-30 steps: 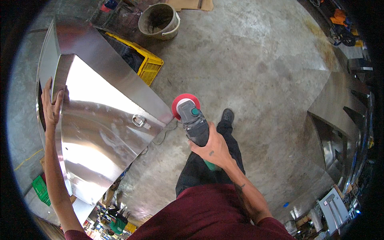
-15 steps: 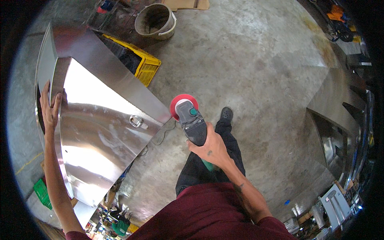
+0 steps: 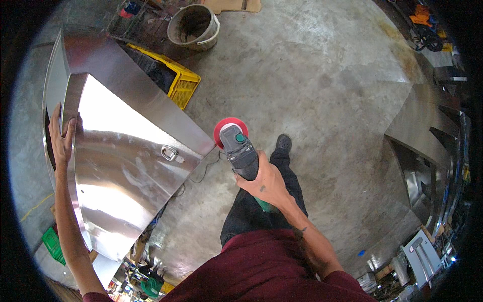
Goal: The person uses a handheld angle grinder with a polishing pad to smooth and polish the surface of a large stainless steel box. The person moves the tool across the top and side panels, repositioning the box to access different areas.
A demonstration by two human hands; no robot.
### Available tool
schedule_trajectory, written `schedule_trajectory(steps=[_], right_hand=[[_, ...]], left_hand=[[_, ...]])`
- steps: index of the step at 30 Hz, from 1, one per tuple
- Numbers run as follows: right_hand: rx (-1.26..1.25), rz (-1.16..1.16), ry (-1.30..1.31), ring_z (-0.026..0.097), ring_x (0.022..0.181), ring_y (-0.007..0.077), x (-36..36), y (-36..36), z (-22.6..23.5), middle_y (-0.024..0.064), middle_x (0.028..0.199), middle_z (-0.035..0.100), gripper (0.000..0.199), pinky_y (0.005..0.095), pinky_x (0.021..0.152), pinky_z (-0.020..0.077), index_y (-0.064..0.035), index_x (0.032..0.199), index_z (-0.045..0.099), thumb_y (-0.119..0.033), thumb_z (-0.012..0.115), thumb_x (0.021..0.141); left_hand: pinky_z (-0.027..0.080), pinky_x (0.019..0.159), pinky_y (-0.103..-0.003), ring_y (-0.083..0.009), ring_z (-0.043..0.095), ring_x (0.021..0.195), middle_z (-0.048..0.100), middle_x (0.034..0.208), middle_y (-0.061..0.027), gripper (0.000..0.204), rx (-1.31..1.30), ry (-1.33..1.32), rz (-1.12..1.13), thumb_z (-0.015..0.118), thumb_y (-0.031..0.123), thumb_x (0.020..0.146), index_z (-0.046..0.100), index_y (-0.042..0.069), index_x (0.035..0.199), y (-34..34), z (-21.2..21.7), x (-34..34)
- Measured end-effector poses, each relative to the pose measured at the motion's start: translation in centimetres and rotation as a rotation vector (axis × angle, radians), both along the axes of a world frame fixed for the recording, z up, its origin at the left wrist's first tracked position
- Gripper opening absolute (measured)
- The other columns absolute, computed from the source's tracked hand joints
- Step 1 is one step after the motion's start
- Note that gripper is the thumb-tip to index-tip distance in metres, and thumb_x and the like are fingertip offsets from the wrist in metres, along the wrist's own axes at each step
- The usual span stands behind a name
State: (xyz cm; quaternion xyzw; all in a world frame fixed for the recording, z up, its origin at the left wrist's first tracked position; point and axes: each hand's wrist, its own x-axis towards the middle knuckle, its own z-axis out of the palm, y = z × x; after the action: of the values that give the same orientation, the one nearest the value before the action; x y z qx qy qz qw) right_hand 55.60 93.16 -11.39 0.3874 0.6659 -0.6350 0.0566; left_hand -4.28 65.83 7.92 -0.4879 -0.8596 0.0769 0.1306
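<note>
Gripping the dark body of a handheld polisher, the right hand has its fingers wrapped tight around the tool's rear, just right of the picture's centre. The tool's round red pad points toward twelve o'clock and sits right at the corner of a large stainless steel hood; whether pad and metal actually touch cannot be told. A small green knob shows on top of the tool's grey head.

At nine o'clock the left hand is laid over the hood's far edge, fingers curled around the rim and pressing on it. The shiny hood fills the left half of the view, slanting from ten o'clock down to seven, with a metal ring latch on its face near the middle.

Beyond the hood, toward eleven o'clock, a yellow plastic crate stands on the concrete floor, and a grey round bucket sits near twelve. A flat piece of brown cardboard lies at the top edge. A green crate peeks out at eight o'clock. More folded steel sheet work stands at three o'clock, well apart from the tool. The person's dark shoe rests on the floor just right of the polisher.
</note>
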Motion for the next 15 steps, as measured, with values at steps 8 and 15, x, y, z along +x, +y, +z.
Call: schedule_trajectory(steps=[8, 15], right_hand=[[0.006, 0.011, 0.010, 0.076, 0.107, 0.0540, 0.01, 0.07, 0.16, 0.0382, 0.118, 0.074, 0.090, 0.0559, 0.095, 0.0596, 0.0076, 0.152, 0.043, -0.038, 0.087, 0.088], [0.021, -0.001, 0.036, 0.076, 0.108, 0.0539, 0.00, 0.34, 0.70, 0.0373, 0.116, 0.074, 0.086, 0.0549, 0.095, 0.0597, 0.0078, 0.148, 0.047, -0.038, 0.088, 0.088]], left_hand=[[0.032, 0.134, -0.059, -0.0398, 0.042, 0.161, 0.048, 0.174, -0.0152, 0.080, -0.062, 0.066, -0.013, 0.065, 0.061, 0.108, 0.047, 0.016, 0.172, -0.19, -0.04, -0.49], [0.032, 0.134, -0.059, -0.0395, 0.041, 0.161, 0.048, 0.174, -0.0153, 0.079, -0.020, -0.004, 0.047, 0.065, 0.062, 0.108, 0.046, 0.019, 0.172, 0.26, -0.34, -0.04]])
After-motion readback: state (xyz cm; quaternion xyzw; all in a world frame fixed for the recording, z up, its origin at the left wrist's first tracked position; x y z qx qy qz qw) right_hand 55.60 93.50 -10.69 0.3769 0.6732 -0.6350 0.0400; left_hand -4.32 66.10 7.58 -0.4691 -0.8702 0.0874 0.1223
